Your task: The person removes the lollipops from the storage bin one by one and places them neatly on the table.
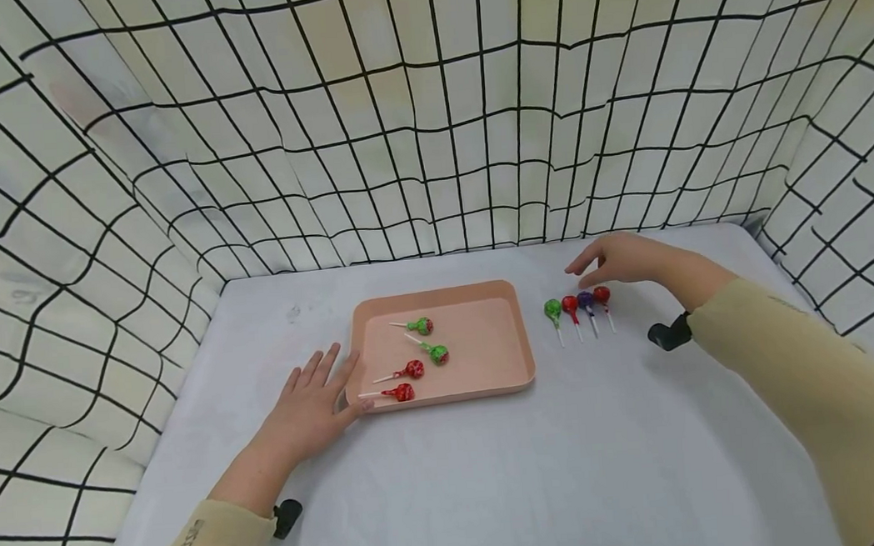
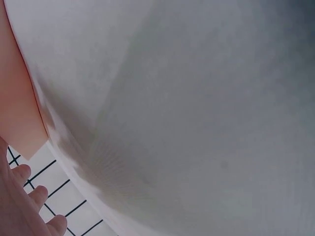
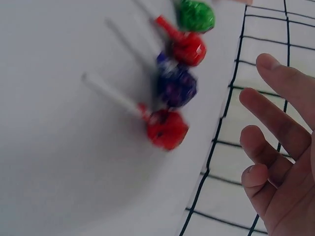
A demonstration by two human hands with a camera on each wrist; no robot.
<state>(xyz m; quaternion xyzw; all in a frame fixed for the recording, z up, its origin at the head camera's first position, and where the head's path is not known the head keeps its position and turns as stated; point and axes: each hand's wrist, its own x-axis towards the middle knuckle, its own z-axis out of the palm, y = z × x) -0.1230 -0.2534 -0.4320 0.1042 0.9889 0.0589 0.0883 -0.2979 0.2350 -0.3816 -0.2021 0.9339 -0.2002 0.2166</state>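
My left hand lies with its fingers spread at the left edge of a pink tray, thumb over the near-left corner. Two green lollipops, one at the back and one nearer the middle, lie on the tray. Below them are two red lollipops. Right of the tray, a green lollipop, a red lollipop, a purple lollipop and another red lollipop form a row, sticks toward me. Just behind this row hovers my right hand, fingers loosely bent, holding nothing.
A white cloth covers the table. White panels with a black wire grid rise behind and on both sides. Dark wrist cameras sit at my left cuff and right cuff.
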